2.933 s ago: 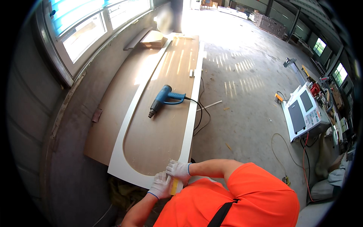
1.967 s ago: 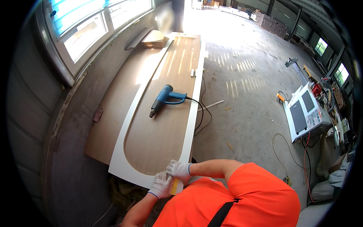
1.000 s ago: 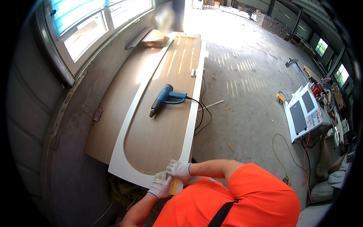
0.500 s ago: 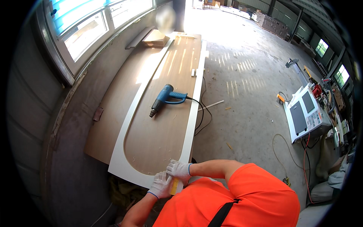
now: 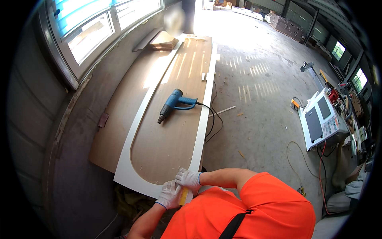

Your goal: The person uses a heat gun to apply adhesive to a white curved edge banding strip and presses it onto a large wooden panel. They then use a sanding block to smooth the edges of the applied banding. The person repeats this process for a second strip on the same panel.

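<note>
Both gloved hands low-centre: left hand [image 5: 168, 195] grips yellow block [image 5: 184, 196] w/ right hand [image 5: 188, 179] pressing on top, best kept flat on white frame [image 5: 129, 175] edge.

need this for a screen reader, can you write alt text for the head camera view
Two white-gloved hands, left hand and right hand, press a yellow tool against the near end of a long white-framed wooden panel. A blue heat gun lies farther along the panel, on a concrete workshop floor.
</note>
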`<state>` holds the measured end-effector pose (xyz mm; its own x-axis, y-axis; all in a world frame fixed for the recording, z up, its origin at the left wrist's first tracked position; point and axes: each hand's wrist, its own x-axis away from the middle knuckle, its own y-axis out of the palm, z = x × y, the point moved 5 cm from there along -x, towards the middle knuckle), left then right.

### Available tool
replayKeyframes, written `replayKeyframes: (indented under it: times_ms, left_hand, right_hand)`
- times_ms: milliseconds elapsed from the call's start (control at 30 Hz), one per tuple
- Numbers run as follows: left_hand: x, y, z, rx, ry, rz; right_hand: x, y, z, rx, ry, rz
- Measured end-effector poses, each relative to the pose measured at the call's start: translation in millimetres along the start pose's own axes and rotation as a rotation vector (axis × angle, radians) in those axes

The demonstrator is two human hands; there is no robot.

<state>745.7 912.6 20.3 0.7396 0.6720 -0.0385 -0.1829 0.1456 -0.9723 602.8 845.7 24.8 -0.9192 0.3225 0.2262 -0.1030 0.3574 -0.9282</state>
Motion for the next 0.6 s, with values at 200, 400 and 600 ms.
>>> replayKeyframes:
  times_ms: [200, 400, 600]
  left_hand:
    - [1.1, 11.1, -3.6, -0.026, 0.002, 0.014]
    - [1.6, 10.8, -4.1, -0.001, -0.008, 0.015]
    - [-0.3, 5.8, -2.3, 0.006, -0.008, -0.005]
  right_hand:
    - [-1.3, 3.2, 0.9, -0.052, 0.027, 0.008]
    - [-2.0, -0.8, -0.2, -0.026, 0.013, -0.007]
    - [-2.1, 2.1, 0.6, -0.027, 0.019, -0.009]
